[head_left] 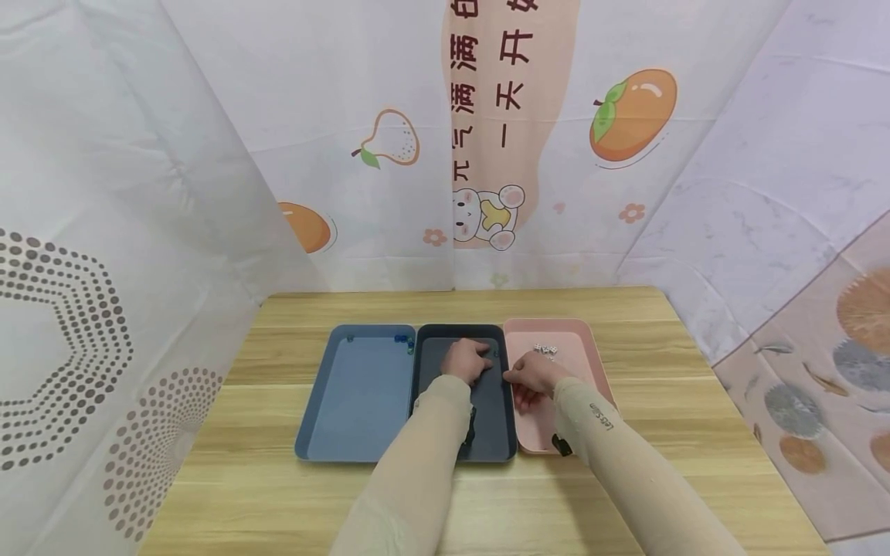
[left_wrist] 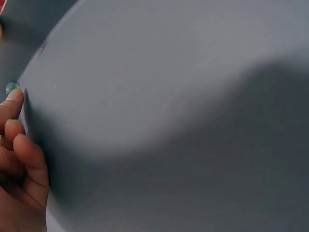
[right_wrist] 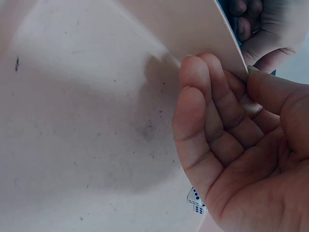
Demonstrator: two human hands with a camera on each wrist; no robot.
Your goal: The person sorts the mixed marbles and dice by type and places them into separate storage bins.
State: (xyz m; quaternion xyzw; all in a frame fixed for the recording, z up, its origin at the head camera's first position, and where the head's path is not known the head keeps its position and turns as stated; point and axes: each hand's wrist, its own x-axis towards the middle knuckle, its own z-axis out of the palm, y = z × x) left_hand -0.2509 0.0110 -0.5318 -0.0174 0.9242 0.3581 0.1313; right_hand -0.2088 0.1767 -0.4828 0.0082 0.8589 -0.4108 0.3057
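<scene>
My left hand [head_left: 466, 361] reaches into the dark navy tray [head_left: 494, 442] in the middle. In the left wrist view, one fingertip touches a small green glass bead or marble [left_wrist: 11, 87] by the tray's wall; the other fingers are bent. My right hand [head_left: 535, 377] is at the left side of the pink tray [head_left: 591, 347]. In the right wrist view, it pinches the pink tray's rim, thumb outside and fingers inside. White dice [right_wrist: 195, 198] with dark dots lie in the pink tray, partly hidden behind this hand.
To the left, a blue-grey tray [head_left: 358, 417] holds several small blue beads [head_left: 401, 338], a green one [head_left: 410, 351] and a dark one [head_left: 350, 338] along its far side. The three trays stand side by side on a wood-grain table [head_left: 653, 371]. Printed curtains [head_left: 389, 69] rise behind the table.
</scene>
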